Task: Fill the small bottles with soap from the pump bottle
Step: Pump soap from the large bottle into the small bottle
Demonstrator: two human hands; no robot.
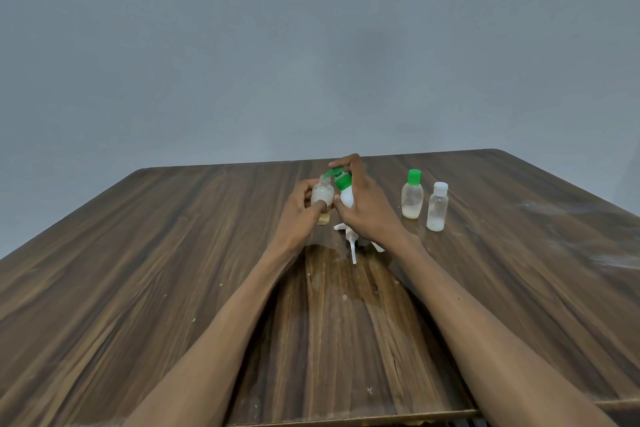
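Wood-grain table, translucent plastic bottles

Both bare forearms are extended from the lower edge of the frame toward its centre, converging as they go. The left hand is seen just left of centre, its fingers and thumb curled round a small bottle that is held upright. The right hand is placed just right of it, fingers wrapped round a white bottle that is tilted toward the left hand, the forefinger arched over its top. The hands are nearly touching.
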